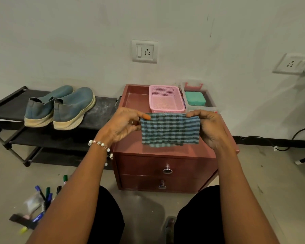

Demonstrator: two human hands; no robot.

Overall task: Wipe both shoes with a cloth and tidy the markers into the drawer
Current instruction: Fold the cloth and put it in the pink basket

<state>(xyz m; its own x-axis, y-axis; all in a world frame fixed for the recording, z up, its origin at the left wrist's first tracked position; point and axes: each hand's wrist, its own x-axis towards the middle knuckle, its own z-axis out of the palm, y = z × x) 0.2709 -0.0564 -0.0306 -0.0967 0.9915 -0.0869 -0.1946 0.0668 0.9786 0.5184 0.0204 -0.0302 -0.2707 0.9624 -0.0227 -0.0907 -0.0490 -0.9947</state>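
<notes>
Here the left hand [125,125] and right hand [210,128] pinch the striped cloth [170,128] taut above the cabinet [165,166]; shoes [60,107] sit far left, so reaching could scatter the floor markers [46,196].

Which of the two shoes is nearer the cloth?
The right-hand shoe; the other shoe sits beyond it, farther left of the cloth.

Bare forearms without sleeves, a beaded bracelet [99,144] of white and clear beads at the left wrist, orange-painted nails, black trousers [199,215].
</notes>
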